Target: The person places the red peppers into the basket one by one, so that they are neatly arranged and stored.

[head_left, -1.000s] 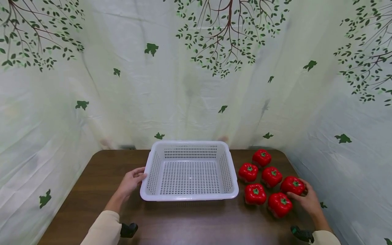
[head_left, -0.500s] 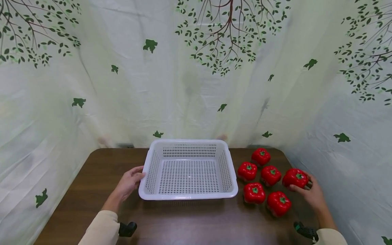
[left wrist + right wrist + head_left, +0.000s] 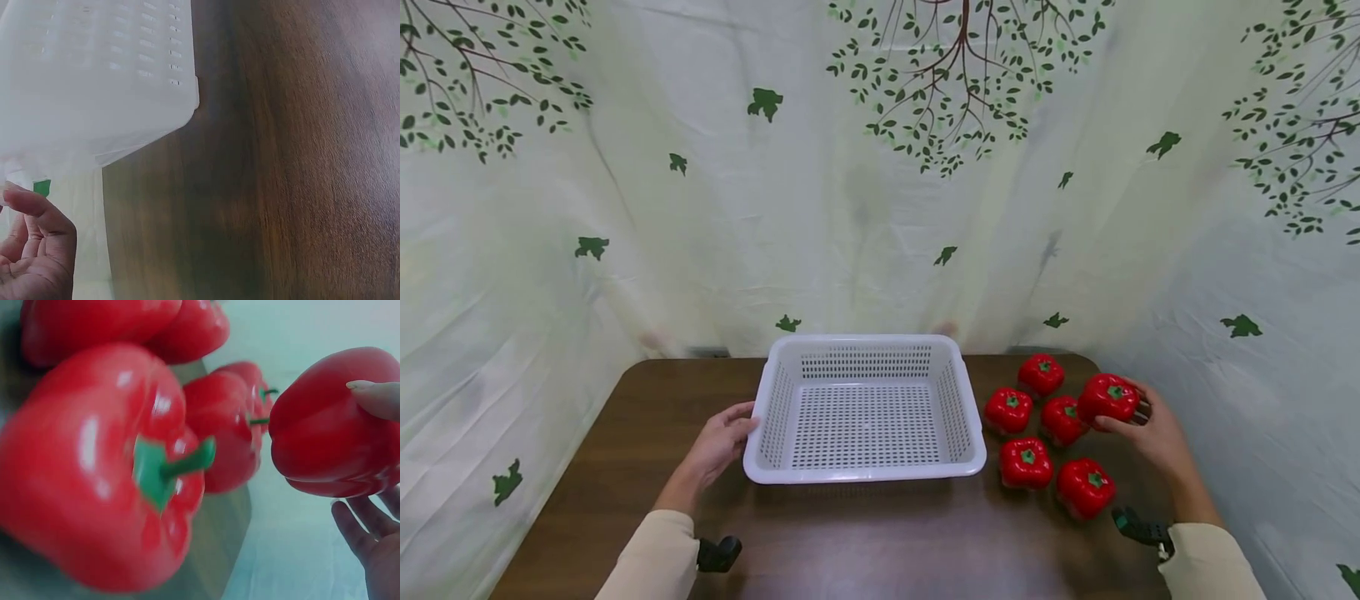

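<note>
My right hand (image 3: 1157, 429) grips a red bell pepper (image 3: 1108, 398) with a green stem, raised over the right side of the table. In the right wrist view the thumb lies across the held pepper (image 3: 337, 425) and the fingers come round its other side. At the left, my left hand (image 3: 722, 446) holds the left rim of a white perforated plastic basket (image 3: 865, 478), its thumb and fingers at the edge. The left wrist view shows the basket's outer wall (image 3: 94, 94) and the bent fingers of the left hand (image 3: 40, 250). Nothing lies inside the basket.
Several more red bell peppers stand right of the basket, among them a front one (image 3: 1086, 488) and a back one (image 3: 1041, 375). The brown wooden table (image 3: 880, 542) ends against a pale curtain (image 3: 850, 208) printed with leaves and branches.
My right hand has lifted the bell pepper from the right of the group and carried it up, then back and slightly left. The left hand stays at the basket's rim.
</note>
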